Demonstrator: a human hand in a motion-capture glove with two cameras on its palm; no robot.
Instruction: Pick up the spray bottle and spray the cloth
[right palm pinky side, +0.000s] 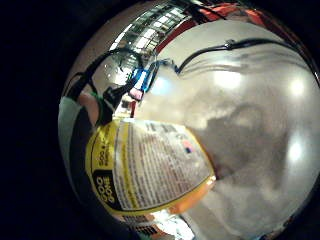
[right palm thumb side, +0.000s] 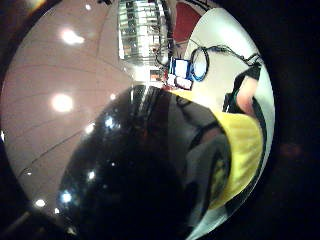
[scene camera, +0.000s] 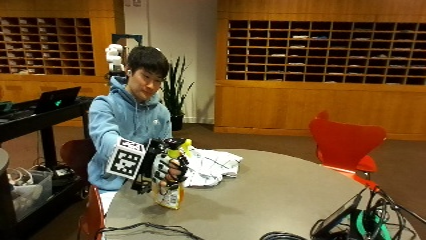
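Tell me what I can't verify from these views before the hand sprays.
- Spray bottle nozzle direction: outside view, covered by the gloved right hand.
- Trigger finger position: too small there; both palm views show only the label and dark bottle body.
- Cloth: near edge hidden behind the hand; absent from palm views.

Office or library common room: wooden pigeonhole shelving (scene camera: 319, 50), round table (scene camera: 279, 195), red chair (scene camera: 346, 142).

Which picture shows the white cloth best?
The outside view: the crumpled white cloth lies on the round grey table behind the yellow spray bottle. Neither palm view shows the cloth; the bottle fills them.
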